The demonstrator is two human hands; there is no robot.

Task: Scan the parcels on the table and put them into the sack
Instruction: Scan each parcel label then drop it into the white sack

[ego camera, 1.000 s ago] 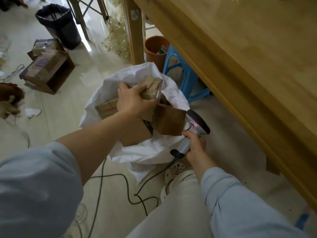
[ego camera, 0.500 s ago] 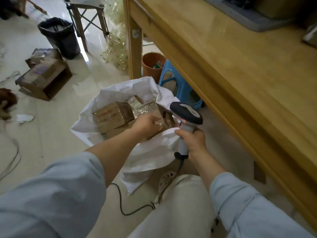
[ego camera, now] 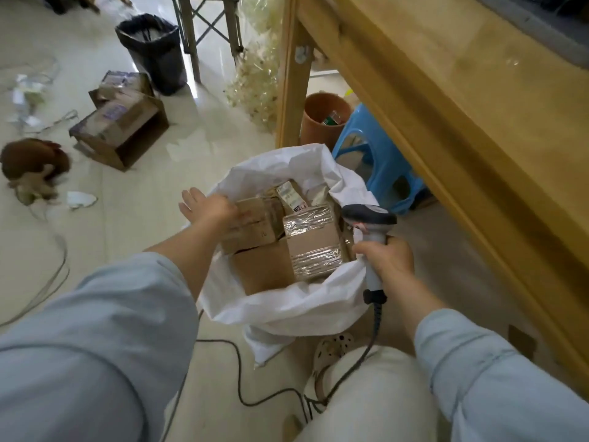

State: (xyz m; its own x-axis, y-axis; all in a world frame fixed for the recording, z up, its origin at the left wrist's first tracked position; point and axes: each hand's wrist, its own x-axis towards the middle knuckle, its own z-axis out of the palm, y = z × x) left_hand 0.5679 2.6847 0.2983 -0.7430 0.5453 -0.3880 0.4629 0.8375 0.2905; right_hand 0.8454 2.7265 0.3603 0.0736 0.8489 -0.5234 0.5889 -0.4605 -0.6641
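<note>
- Head view: resting the left hand (ego camera: pixel 208 208) on a brown parcel (ego camera: pixel 251 226) inside the white sack (ego camera: pixel 287 309), fingers spread apart.
- Gripping the scanner (ego camera: pixel 369 218) with the right hand (ego camera: pixel 384 258), fingers clamped round its handle, right at the sack's rim.
- Sitting alongside in there: a taped parcel (ego camera: pixel 314 242), beside the desk (ego camera: pixel 478 138).

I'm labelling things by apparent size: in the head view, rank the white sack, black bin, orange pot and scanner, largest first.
1. white sack
2. black bin
3. scanner and orange pot: they look about alike, and the scanner is nearer the camera, so I won't rank them.
</note>
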